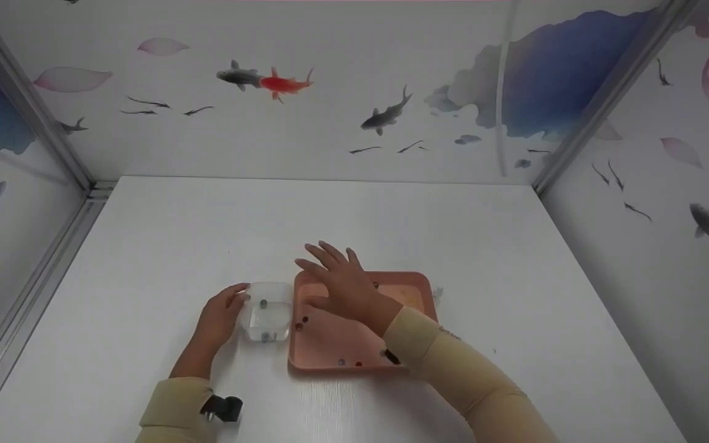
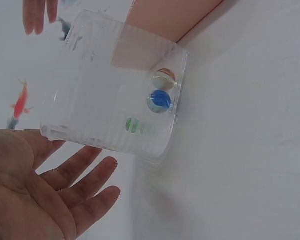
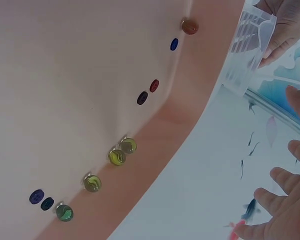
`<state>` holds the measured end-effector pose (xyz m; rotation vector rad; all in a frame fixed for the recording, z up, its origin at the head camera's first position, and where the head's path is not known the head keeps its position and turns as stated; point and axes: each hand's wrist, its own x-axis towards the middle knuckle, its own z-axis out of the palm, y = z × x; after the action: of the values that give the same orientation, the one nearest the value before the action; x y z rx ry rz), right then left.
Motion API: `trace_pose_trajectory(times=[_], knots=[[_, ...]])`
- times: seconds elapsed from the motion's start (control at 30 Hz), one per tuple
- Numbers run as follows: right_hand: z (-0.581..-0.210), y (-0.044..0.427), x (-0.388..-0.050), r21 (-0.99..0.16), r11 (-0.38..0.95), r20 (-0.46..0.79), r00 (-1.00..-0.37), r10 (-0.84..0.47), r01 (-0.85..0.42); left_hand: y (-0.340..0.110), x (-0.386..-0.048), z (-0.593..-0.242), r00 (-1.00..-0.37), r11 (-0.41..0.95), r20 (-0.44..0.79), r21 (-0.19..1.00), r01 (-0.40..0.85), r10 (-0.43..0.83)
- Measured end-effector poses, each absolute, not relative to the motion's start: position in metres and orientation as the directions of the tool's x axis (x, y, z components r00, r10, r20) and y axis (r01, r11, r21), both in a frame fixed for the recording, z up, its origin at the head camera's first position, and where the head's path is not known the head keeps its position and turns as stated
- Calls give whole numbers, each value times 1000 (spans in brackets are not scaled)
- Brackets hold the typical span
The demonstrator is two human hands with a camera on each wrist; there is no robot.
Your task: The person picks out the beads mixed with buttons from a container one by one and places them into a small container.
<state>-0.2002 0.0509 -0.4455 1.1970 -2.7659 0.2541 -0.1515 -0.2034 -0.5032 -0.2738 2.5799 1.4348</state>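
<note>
My left hand touches the left side of a clear plastic box with thumb and fingertips; its other fingers are loosely extended. Through the box wall show a blue marble, an orange-and-white marble and a green marble. Above the orange-pink tray my right hand spreads its fingers, holding nothing visible. On the tray lie several marbles, among them a reddish-brown marble and a green marble, and several buttons, including a red button and a blue button.
The box stands directly left of the tray on a white table. A small clear item lies just beyond the tray's right edge. Panels with painted fish enclose the back and sides. A black wrist mount sits at the left sleeve.
</note>
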Motion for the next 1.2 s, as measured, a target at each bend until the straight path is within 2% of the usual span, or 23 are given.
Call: trace_pose_trajectory(times=[0.6, 1.2], knots=[[-457, 64, -206, -218, 713, 159, -745, -648, -666, -202, -152, -503, -963, 518, -254, 814, -262, -87], [-461, 66, -216, -431, 678, 101, -779, -619, -595, -202, -149, -502, -966, 516, -245, 820, -249, -76]])
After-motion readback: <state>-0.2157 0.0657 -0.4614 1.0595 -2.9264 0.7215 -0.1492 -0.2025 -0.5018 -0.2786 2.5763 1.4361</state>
